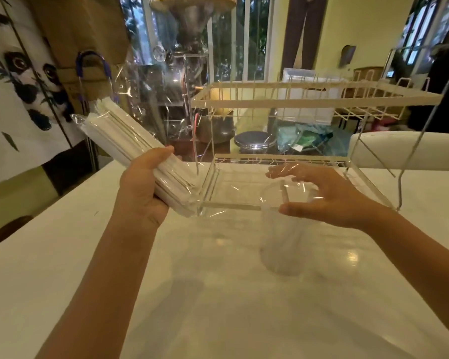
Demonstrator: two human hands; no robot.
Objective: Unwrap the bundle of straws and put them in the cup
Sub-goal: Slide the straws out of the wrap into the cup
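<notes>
straws [130, 141], white, bundled in cellophane

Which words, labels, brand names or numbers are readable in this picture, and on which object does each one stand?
None can be read.
The bundle of straws in the left hand: white wrappers, no print visible.
The clear cup under the right hand: plain.
The cardboard boxes behind: possible markings, too blurred to read.
The panda picture: no lettering visible.
</notes>
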